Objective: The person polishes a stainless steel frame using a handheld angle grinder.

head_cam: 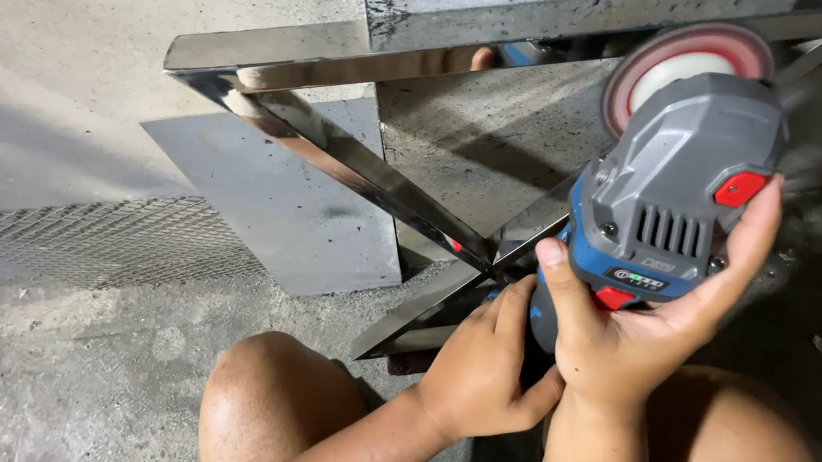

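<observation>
Right hand [638,328]: wrapped around the grinder [680,202].
Left hand [484,364]: closed on the grinder's lower body.
Label: small dark oval on blue housing.
Frame [357,161]: shiny, under the disc [683,61].

Rough grey concrete floor [67,47], flat metal sheet [264,197] w/ wire mesh [99,236] at left, concrete block [513,5] at top, dim light

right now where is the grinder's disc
In the head view it sits upper right: the red-rimmed disc at the grinder front, over the shiny metal frame, beyond the right hand.
</observation>
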